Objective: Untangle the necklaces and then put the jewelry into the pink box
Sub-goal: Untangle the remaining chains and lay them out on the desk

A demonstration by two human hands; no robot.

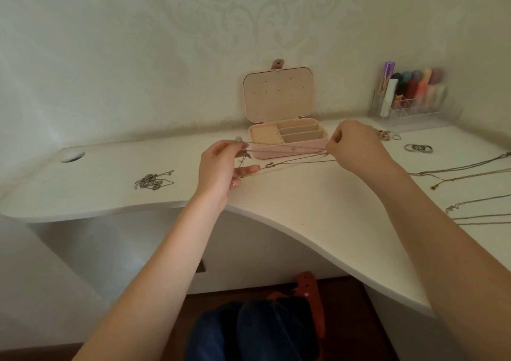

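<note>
The pink box (279, 154) stands open at the back of the white desk (304, 208), its lid leaning on the wall. Thin tangled necklaces (293, 163) stretch in front of it between my hands, just above the desk. My left hand (221, 169) pinches their left end, where small pendants hang. My right hand (356, 147) pinches their right end. A bunched silver chain (153, 181) lies on the desk to the left. More long necklaces (464, 171) lie stretched out at the right, and others (481, 211) nearer the edge.
Rings (417, 147) and small jewelry pieces (387, 135) lie right of the box. A clear organiser with cosmetics (412, 98) stands at the back right. A round cable hole (72, 156) is at the desk's left. The curved front edge runs below my wrists.
</note>
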